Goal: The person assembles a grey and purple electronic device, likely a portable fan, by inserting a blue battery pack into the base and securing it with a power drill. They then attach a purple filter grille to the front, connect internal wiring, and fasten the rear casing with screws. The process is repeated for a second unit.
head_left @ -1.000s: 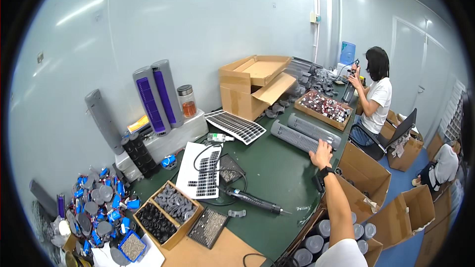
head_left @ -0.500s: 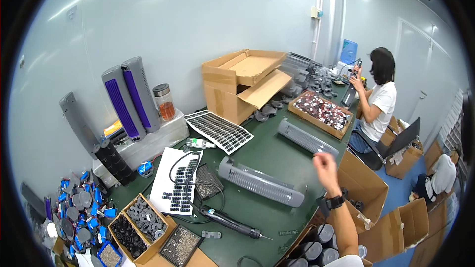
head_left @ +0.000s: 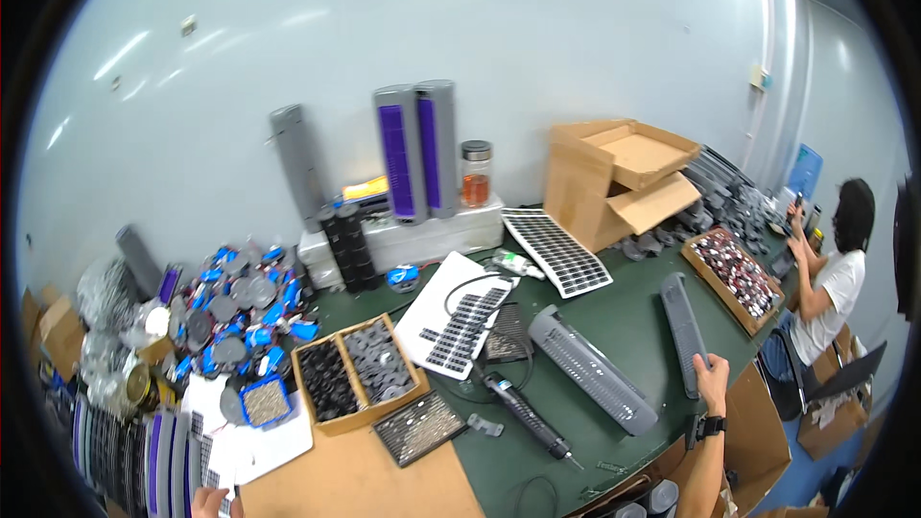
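Observation:
My right hand is closed on the near end of a long grey slotted plastic housing, whose far end is tipped up off the green table. Left of it, a second grey housing lies with its grille side showing. Only the fingertips of my left hand show at the bottom edge, slightly apart with nothing visible in them. They are beside a row of upright grey and purple housings and a brown cardboard sheet.
A black electric screwdriver lies on the table. Near it are a two-part box of black and grey parts and a screw tray. Blue-wrapped motors are heaped left. A co-worker sits far right beyond a parts box.
My view has swung left, so the table things appear further right. My right hand has gripped the far housing and lifted it. My left fingertips have come into view.

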Tool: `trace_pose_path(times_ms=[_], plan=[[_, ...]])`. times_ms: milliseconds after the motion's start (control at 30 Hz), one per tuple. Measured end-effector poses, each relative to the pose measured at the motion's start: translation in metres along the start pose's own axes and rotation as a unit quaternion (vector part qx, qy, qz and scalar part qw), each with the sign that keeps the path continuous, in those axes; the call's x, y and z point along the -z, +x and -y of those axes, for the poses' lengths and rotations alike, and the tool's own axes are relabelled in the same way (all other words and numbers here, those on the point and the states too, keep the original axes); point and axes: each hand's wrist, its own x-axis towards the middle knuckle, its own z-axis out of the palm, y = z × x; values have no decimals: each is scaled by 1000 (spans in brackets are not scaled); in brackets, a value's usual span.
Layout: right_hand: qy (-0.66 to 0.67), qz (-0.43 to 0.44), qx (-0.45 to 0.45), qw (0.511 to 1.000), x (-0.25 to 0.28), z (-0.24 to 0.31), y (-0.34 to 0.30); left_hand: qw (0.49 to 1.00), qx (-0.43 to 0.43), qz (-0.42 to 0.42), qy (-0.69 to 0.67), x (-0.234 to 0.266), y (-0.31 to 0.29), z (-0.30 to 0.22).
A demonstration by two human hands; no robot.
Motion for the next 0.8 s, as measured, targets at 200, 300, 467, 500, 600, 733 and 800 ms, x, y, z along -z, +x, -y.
trace_pose_path(times_ms=[200, 300, 467, 500, 600, 733, 800], plan=[[417, 29, -45, 907, 29, 41, -44, 996, -10, -70, -55, -11, -1, 17], [592, 46, -65, 802, 43, 99, -107, 990, -51, -48, -121, -12, 6, 19], [650, 273, 3, 709, 6, 200, -233, 946, -163, 54, -276, -14, 11, 6], [613, 315, 52, 723, -9, 217, -261, 925, -201, 87, -309, -15, 9, 3], [518, 479, 10, 709, -43, 277, -343, 836, -229, 179, -466, -11, -4, -19], [552, 412, -36, 725, -78, 374, -451, 805, -229, 149, -527, -23, -23, -15], [553, 402, -39, 729, -94, 392, -491, 811, -186, 157, -532, -36, -25, 14]])
